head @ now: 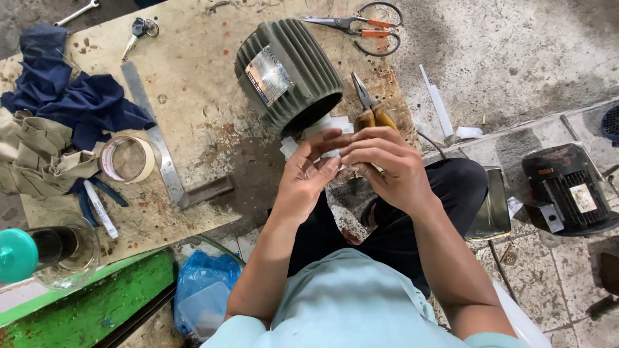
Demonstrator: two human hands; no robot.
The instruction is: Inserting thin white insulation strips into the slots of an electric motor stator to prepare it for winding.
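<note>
Pinching a white paper strip (333,154) between both hands, left hand (308,177) and right hand (387,164) are held closed together just below the ribbed motor housing (288,74).

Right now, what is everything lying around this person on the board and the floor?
Motor housing: one, grey-green, ribbed, on the board.
Scissors: one pair, orange handles, top of the board.
Pliers: one, yellow handles, beside the housing.
Tape roll: one, pale, left on the board.
Metal square: one, grey, next to the tape.
Cloths: blue and beige, far left.
Keys: one bunch, top left.
Motor: one, black, on the floor at right.
Plastic bag: one, blue, bottom.
White strips: several, at the housing's mouth.
Left hand and right hand: together, fingering a small white piece.
</note>
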